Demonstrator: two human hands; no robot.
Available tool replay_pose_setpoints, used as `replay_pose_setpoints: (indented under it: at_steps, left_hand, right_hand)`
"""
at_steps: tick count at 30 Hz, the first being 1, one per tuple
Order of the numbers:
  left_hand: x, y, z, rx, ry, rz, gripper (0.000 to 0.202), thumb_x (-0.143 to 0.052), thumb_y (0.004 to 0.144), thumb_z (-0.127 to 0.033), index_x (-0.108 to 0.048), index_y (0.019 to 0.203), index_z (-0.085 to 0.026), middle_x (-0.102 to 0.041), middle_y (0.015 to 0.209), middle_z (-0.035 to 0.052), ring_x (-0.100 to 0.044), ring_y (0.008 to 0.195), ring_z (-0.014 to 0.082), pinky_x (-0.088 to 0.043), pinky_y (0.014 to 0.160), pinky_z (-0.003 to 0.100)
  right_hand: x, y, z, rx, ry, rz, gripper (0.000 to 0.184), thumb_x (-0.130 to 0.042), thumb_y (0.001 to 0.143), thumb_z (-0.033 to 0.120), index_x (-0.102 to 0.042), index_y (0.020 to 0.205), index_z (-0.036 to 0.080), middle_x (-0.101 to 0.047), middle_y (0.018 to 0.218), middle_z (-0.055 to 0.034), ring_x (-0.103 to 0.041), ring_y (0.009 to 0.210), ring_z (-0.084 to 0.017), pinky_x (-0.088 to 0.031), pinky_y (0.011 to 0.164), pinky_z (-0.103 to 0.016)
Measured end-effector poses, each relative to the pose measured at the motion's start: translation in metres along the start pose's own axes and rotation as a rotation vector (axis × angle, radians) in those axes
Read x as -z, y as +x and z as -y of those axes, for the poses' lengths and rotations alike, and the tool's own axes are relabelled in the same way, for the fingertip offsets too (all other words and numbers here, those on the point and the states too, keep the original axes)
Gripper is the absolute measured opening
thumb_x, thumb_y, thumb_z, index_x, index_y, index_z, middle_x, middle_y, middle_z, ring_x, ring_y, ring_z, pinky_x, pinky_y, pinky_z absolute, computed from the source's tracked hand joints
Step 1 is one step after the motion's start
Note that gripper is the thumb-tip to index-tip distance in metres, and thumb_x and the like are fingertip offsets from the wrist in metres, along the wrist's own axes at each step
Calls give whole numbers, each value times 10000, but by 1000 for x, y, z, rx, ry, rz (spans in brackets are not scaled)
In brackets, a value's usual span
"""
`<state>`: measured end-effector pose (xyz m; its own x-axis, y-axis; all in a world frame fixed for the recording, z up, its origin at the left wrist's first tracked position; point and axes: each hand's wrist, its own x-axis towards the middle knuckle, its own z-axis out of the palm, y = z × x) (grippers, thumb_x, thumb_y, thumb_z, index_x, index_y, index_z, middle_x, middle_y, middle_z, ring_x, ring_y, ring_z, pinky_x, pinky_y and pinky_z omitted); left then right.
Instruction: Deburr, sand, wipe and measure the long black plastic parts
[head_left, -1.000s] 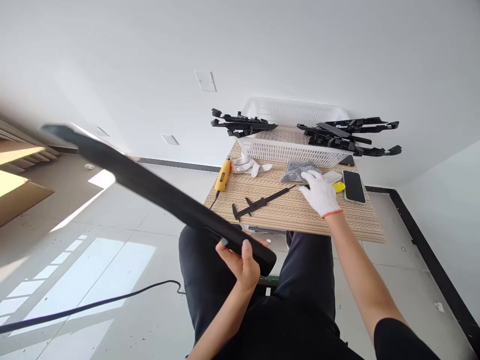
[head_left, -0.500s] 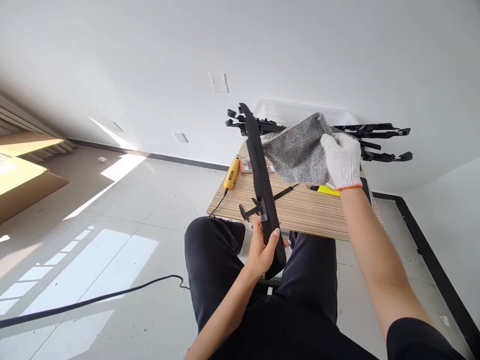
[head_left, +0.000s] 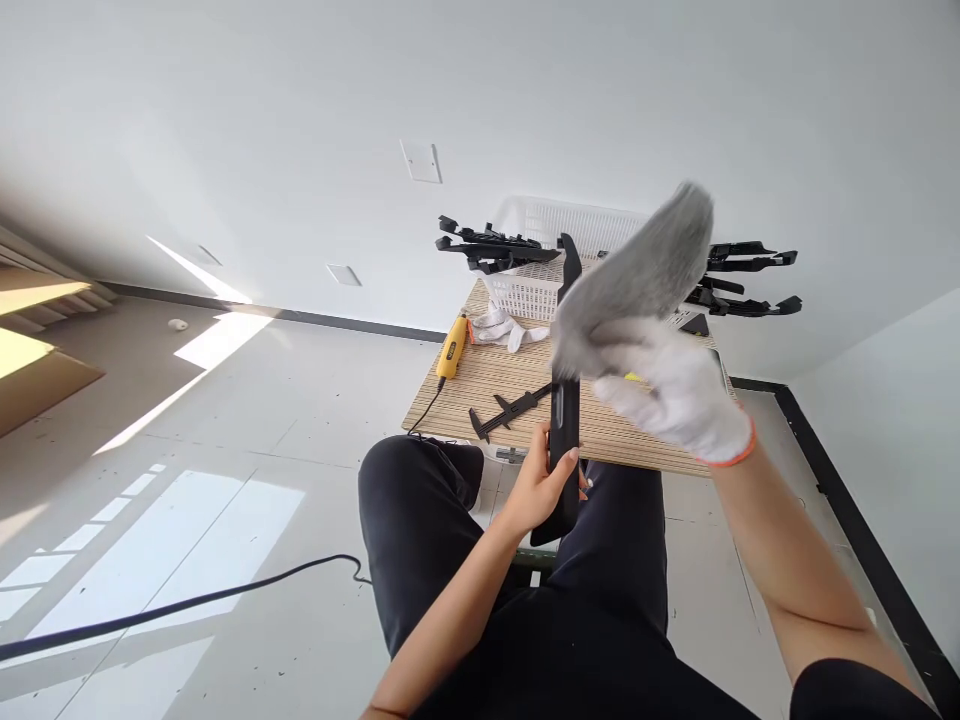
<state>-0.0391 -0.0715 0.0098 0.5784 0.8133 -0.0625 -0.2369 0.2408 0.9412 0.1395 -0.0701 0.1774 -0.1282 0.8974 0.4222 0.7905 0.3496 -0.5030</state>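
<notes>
My bare left hand [head_left: 544, 478] is closed around the lower part of a long black plastic trim piece [head_left: 565, 425], which stands nearly upright over the table's front edge. In a white knit glove with an orange cuff, my right hand [head_left: 667, 385] grips a grey cloth [head_left: 645, 270], blurred by motion. The cloth lies across the trim piece's upper middle and hides that stretch. Whether it presses on the plastic I cannot tell. Just left of the trim piece, a black caliper [head_left: 510, 410] rests on the table.
On the wood-grained table [head_left: 450, 408] lie a yellow corded tool [head_left: 451, 348] and a white glove [head_left: 502, 328]. Behind them, a white plastic basket [head_left: 525, 298] holds several black trim pieces [head_left: 499, 248] jutting out both sides. A black cable [head_left: 187, 597] crosses the floor at left.
My right hand has swung the cloth left and down onto the front of the trim piece. The trim piece has turned more upright and shifted slightly right in my left hand.
</notes>
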Motion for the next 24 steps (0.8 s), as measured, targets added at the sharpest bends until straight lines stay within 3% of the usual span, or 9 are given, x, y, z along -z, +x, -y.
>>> replay_pose_setpoints:
  at_steps: [2,5,8,10,12,16,20,24]
  left_hand:
    - [0,10,4,56,-3,27,384,-621,910,-532,-476,1041,-202,-633,671,-15,-642,534,155,-565,516,294]
    - [0,22,11,137,21,72,413,-628,883,-567,-514,880,-170,-633,605,15,-617,475,149,-519,472,272]
    - [-1,27,16,168,-36,55,436,-694,841,-541,-503,992,-178,-648,673,-6,-630,496,146,-558,493,289]
    - [-2,29,18,168,-83,45,474,-714,839,-508,-464,1115,-214,-666,797,-13,-650,532,138,-586,518,302]
    - [-4,31,17,162,-91,44,473,-693,865,-489,-431,1175,-248,-665,849,-17,-660,550,136,-592,528,301]
    - [-5,34,14,171,-42,27,432,-624,914,-488,-397,1207,-265,-642,714,-43,-650,507,159,-572,506,302]
    - [-5,34,12,181,-2,1,434,-607,918,-517,-394,1208,-275,-631,679,-47,-643,481,179,-550,483,311]
    - [-6,33,13,157,55,-35,434,-599,921,-536,-395,1202,-275,-625,684,-50,-624,470,168,-539,492,305]
  right_hand:
    - [-24,-19,-13,177,-226,193,299,-519,967,444,-764,998,275,-720,1093,-83,-604,1135,-324,-481,977,-522]
    - [-55,-44,-43,108,-278,357,358,-449,986,373,-755,1113,239,-738,1036,-118,-647,1056,-324,-498,947,-532]
    - [-73,-57,-65,-92,-337,277,394,-421,988,381,-765,1091,219,-729,1024,-147,-647,1062,-352,-513,894,-537]
    - [-83,-56,-70,-161,-380,275,407,-423,979,388,-748,1164,226,-711,1117,-165,-647,1061,-371,-522,860,-551]
    - [-93,-49,-71,-175,-435,341,444,-400,973,328,-682,1303,234,-680,1233,-174,-649,1062,-374,-531,840,-557]
    - [-116,-24,-66,-177,-528,382,557,-303,955,187,-554,1450,147,-649,1291,-230,-608,1157,-419,-509,881,-601]
    - [-123,7,-66,-180,-542,329,568,-273,940,135,-555,1429,68,-650,1249,-292,-615,1128,-440,-474,890,-646]
    - [-113,47,-71,-259,-629,277,561,-183,976,151,-634,1293,46,-694,1037,-280,-672,957,-383,-507,759,-537]
